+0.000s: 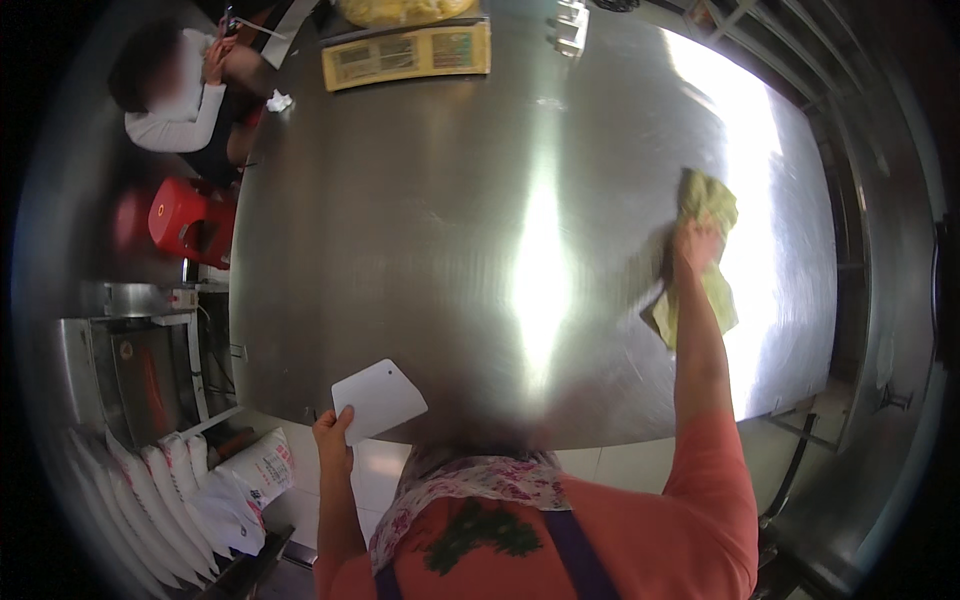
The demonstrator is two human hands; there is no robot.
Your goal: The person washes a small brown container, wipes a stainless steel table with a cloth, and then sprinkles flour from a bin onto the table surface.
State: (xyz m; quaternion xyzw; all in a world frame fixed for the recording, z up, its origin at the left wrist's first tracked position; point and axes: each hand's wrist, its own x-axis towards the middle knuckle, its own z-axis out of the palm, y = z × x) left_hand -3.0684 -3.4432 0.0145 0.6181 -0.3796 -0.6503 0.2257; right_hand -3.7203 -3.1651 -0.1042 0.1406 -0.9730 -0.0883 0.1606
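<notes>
A crumpled yellow-green cloth (710, 195) lies on the right side of the steel table (400, 230). My right hand (698, 243) presses down on its middle, fingers closed over the fabric, arm stretched out. At the near left edge my left hand (335, 432) grips a white flat dough scraper (380, 400) by one corner, thumb on top. The scraper has rounded corners and a small dark hole, and it is held over the table's front edge.
A yellow carton (407, 57) stands at the far edge under a yellow bundle. White crumpled paper (279, 101) lies at the far left rim. A seated person (180, 110) and a red stool (185, 220) are left; white sacks (250, 475) stand near left.
</notes>
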